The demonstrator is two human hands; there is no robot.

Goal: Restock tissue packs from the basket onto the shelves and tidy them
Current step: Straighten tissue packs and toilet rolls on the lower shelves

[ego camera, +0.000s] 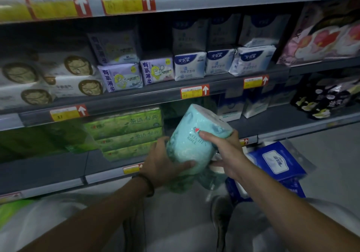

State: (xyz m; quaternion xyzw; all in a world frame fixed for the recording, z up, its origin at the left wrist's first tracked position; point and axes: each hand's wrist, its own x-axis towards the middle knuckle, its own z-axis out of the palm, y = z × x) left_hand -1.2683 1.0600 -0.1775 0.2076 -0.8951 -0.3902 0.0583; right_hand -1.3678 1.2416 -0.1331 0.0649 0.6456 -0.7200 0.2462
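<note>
A teal kitchen roll pack [191, 134] is held up in front of the lower shelf, tilted with its top toward the shelf. My left hand [165, 162] grips its lower left side, thumb across the front. My right hand [224, 152] grips its right side, thumb on the label. Blue tissue packs [276, 160] lie at the right below my right hand; the basket under them is barely visible. Green tissue boxes [128, 134] are stacked on the lower shelf [58, 170], just left of the roll.
The middle shelf [155, 93] carries purple, white and blue hygiene packs. Dark packs [327, 99] and pink packs [321, 37] fill the right section. A bare stretch of lower shelf lies behind the roll. My legs and a shoe [220, 212] are on the grey floor below.
</note>
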